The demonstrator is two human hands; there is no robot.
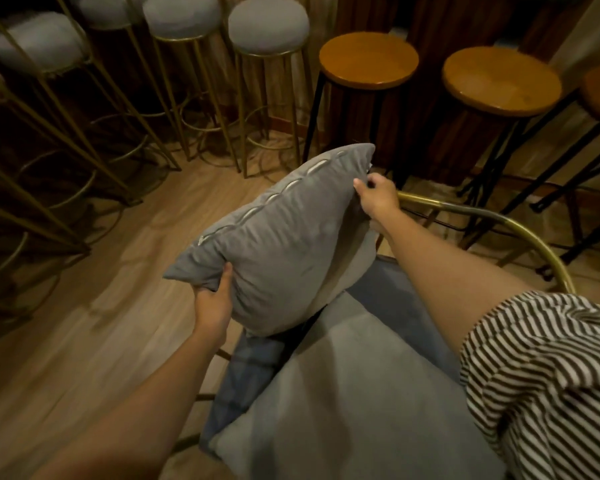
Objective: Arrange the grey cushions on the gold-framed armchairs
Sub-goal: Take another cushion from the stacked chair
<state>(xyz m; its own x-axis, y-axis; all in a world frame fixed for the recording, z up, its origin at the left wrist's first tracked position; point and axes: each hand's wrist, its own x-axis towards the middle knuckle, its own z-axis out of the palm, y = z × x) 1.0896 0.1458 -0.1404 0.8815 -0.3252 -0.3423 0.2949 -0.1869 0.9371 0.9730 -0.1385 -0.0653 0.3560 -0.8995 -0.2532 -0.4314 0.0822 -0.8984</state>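
A: How are the arms set?

B: Both reach forward, bare to the elbow. The left hand [212,299] sits palm-up under the near lower corner of the grey cushion [278,251], fingers [226,277] clamped on that corner. The right hand [378,195], its arm coming out of a black-and-white striped sleeve [534,368], pinches the cushion's far upper edge, fingers closed on the fabric.

A: And the cushion itself?

B: Square, plump, soft velvety grey cloth with a row of paler piped or stitched segments along one side seam. It is tilted, stretched between the two sets of fingers, its lower edge touching the armchair seat [343,393].

A: What lies beyond the fingers?

B: Just past the right fingers curves the armchair's polished gold tube frame [520,233]. Under the cushion is a paler cushion [357,268], and below the left fingers a blue-grey padded seat. Farther off stand gold-legged stools with round grey tops [267,24] and black-legged stools with round wooden tops [368,58], all on a wood-grain floor [94,323].
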